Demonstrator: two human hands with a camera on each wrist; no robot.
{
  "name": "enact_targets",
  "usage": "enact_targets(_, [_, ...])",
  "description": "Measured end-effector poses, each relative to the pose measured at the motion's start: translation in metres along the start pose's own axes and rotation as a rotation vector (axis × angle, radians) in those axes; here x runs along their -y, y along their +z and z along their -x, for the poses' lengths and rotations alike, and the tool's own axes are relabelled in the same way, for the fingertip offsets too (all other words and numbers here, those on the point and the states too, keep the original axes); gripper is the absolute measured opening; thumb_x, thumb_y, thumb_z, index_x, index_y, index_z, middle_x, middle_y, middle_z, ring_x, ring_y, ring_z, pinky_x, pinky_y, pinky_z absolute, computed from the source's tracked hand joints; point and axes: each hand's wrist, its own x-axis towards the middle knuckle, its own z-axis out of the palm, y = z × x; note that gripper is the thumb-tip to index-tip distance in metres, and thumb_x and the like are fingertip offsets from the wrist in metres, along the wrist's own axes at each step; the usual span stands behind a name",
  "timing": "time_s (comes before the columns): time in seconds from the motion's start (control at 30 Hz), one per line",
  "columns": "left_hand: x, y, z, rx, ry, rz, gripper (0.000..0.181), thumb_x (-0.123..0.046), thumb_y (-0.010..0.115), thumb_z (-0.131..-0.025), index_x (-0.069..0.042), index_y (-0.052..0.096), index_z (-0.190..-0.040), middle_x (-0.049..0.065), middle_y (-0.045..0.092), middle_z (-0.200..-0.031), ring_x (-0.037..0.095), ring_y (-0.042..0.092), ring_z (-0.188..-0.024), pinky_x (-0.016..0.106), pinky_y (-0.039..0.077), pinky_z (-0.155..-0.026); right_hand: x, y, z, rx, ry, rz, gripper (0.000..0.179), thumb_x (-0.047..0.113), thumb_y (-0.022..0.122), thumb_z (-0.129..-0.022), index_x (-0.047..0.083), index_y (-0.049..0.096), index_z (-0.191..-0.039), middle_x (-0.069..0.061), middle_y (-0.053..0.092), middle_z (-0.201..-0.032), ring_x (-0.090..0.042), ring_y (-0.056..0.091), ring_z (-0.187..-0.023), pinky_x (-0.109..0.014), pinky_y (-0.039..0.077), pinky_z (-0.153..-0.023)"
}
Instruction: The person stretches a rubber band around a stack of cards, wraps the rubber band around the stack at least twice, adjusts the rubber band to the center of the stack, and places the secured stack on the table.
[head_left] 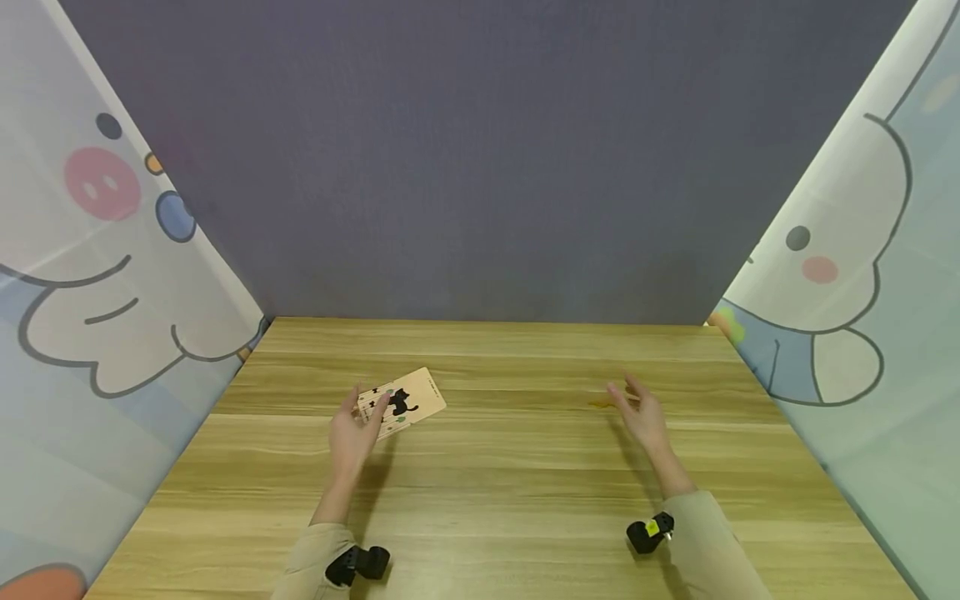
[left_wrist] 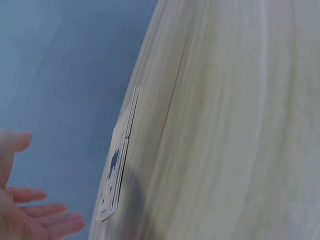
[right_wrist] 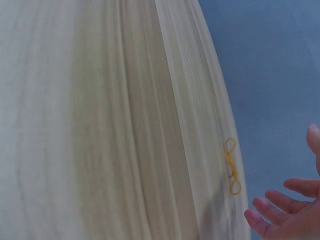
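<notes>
A thin stack of cream cards (head_left: pixel 425 395) with a black cat printed on top lies on the wooden table, left of the middle. My left hand (head_left: pixel 354 435) hovers over its near left end, fingers and thumb spread. In the left wrist view that hand (left_wrist: pixel 37 216) is apart from the cards (left_wrist: pixel 118 139) and holds nothing. On the right, my right hand (head_left: pixel 645 419) is held above the table beside a yellow-orange rubber band (head_left: pixel 601 404). The right wrist view shows the band (right_wrist: pixel 231 164) twisted, with a loop at each end, and the right hand's (right_wrist: pixel 295 212) relaxed, empty fingers.
The wood-grain table (head_left: pixel 495 500) ends at the back against a dark grey panel (head_left: pixel 487 167). Cartoon-printed sheets (head_left: pixel 90 275) flank it on both sides. A small black camera (head_left: pixel 358 564) sits on the left wrist, another (head_left: pixel 649 532) on the right.
</notes>
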Motion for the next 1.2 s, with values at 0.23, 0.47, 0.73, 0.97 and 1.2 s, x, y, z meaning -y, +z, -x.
enact_targets(0.23, [0.006,-0.002,-0.003,-0.028,-0.190,0.026,0.075,-0.040,0.059,-0.083,0.014,0.033,-0.128,0.031,0.046,-0.120,0.042,0.054,-0.095,0.042,0.052,-0.069,-0.005,-0.004,-0.003,-0.006,0.098,-0.023,0.066,0.038,0.049,-0.090,-0.009,0.030,-0.132,-0.033,0.035,-0.127,-0.044,0.039,-0.113,-0.050,0.041,-0.091])
enact_targets(0.47, [0.010,-0.004,-0.005,-0.034,-0.271,0.020,0.076,-0.038,0.063,-0.080,0.017,0.036,-0.125,0.034,0.051,-0.110,0.043,0.051,-0.100,0.049,0.046,-0.082,-0.013,-0.005,-0.008,-0.027,0.129,0.007,0.057,0.029,0.057,-0.087,-0.011,0.040,-0.124,-0.032,0.046,-0.116,-0.042,0.047,-0.106,-0.046,0.044,-0.087])
enact_targets(0.73, [0.013,0.000,-0.007,-0.060,-0.278,-0.023,0.071,-0.028,0.069,-0.077,0.019,0.039,-0.121,0.032,0.056,-0.101,0.029,0.059,-0.068,0.042,0.050,-0.070,-0.022,-0.004,-0.010,-0.010,0.157,0.032,0.049,0.021,0.061,-0.085,-0.011,0.046,-0.118,-0.031,0.049,-0.115,-0.040,0.047,-0.105,-0.047,0.044,-0.086])
enact_targets(0.97, [0.015,0.007,-0.011,-0.077,-0.307,-0.060,0.064,-0.026,0.071,-0.074,0.018,0.047,-0.114,0.022,0.056,-0.090,0.023,0.052,-0.070,0.029,0.045,-0.057,-0.025,-0.004,-0.012,-0.026,0.150,0.067,0.044,0.019,0.064,-0.082,-0.011,0.052,-0.112,-0.028,0.053,-0.109,-0.038,0.050,-0.099,-0.044,0.046,-0.081])
enact_targets(1.2, [0.013,0.017,-0.011,-0.120,-0.362,-0.095,0.049,-0.022,0.074,-0.071,0.012,0.055,-0.101,0.026,0.057,-0.094,0.033,0.054,-0.079,0.041,0.047,-0.063,-0.026,-0.003,-0.013,-0.030,0.180,0.082,0.034,0.011,0.065,-0.079,-0.011,0.056,-0.103,-0.025,0.058,-0.099,-0.037,0.052,-0.091,-0.043,0.047,-0.076])
